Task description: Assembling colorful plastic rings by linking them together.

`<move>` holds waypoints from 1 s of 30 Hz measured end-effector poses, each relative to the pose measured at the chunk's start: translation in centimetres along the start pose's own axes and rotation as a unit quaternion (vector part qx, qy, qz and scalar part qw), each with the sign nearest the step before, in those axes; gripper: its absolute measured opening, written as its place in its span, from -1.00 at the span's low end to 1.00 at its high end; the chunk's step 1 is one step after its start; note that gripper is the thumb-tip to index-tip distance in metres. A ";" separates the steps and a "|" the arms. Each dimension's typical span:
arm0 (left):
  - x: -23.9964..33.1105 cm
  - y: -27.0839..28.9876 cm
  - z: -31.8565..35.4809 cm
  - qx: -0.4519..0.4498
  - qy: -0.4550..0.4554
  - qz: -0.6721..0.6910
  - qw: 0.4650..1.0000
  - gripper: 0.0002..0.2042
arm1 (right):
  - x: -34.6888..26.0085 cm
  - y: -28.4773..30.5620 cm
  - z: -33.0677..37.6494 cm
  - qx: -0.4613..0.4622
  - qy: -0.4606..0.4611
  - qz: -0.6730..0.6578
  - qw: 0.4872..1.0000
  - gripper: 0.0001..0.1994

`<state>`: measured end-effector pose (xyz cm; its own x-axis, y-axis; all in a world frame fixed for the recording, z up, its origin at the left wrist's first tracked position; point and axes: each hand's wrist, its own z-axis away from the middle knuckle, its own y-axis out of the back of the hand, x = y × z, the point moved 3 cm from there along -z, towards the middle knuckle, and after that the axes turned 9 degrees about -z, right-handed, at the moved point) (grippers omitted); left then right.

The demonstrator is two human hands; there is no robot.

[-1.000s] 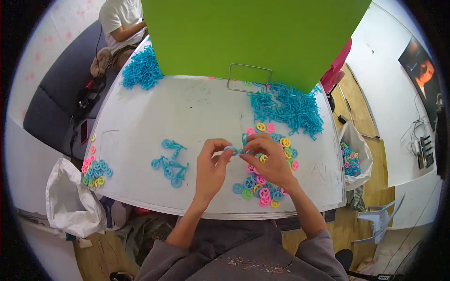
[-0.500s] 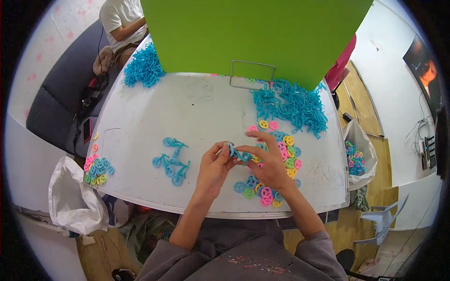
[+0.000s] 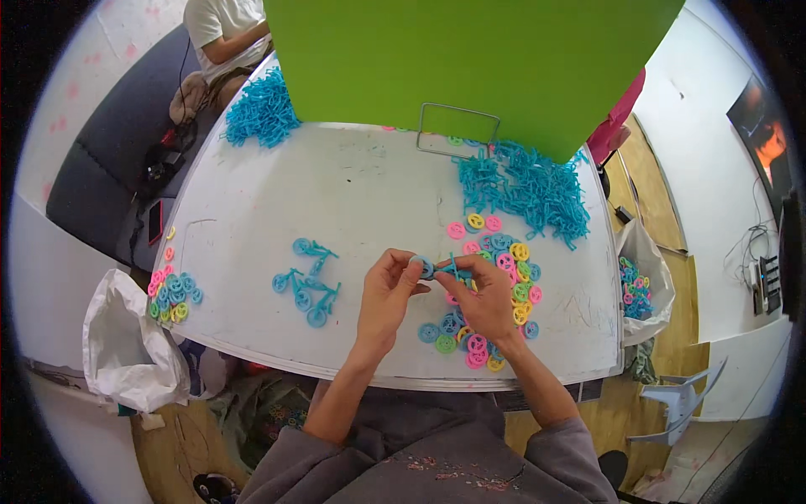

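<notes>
My left hand (image 3: 384, 294) pinches a small blue plastic wheel (image 3: 426, 268) between thumb and fingers. Closed on the thin blue plastic frame (image 3: 454, 267) joined or held up to that wheel is my right hand (image 3: 489, 298); fingers partly cover where the two meet. Both hands are just above the white table, in front of my body. To their left lie several blue wheeled toy pieces (image 3: 302, 298), each with wheels on a thin frame. Beside and beneath my right hand spread loose spoked wheels (image 3: 505, 262) in pink, yellow, green and blue.
Piles of thin blue plastic parts (image 3: 537, 189) lie at the back right and back left (image 3: 262, 109). A green panel (image 3: 470, 67) stands across the far side, a wire stand (image 3: 457, 105) before it. White sacks (image 3: 134, 344) flank the table (image 3: 378, 193). Another person (image 3: 227, 38) sits far left.
My right fingers, spread and raised before, have closed in on the blue frame. The wheel in my left hand has turned and shows more of its face. The view has shifted slightly.
</notes>
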<state>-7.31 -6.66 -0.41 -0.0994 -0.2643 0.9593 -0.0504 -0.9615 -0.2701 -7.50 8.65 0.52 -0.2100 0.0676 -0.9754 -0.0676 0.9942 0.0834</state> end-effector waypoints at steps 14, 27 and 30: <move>-0.2 0.2 0.5 0.044 -0.115 -0.178 0.976 -0.92 | 1.4 -0.7 0.2 -0.025 -0.113 -0.094 0.989 -0.85; 1.0 0.1 0.5 0.067 -0.112 -0.210 0.969 -0.82 | 0.0 -0.4 -0.1 -0.011 0.080 0.115 0.990 -0.83; 0.8 -0.5 0.7 0.065 -0.099 -0.164 0.979 -0.81 | -0.7 -0.6 0.0 -0.015 0.114 0.205 0.972 -0.85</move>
<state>-6.70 -6.44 0.50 0.0970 0.0641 0.9932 0.0812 -0.9951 0.0563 -7.29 8.04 1.13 -0.4351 0.4347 -0.7885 0.0407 0.8843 0.4651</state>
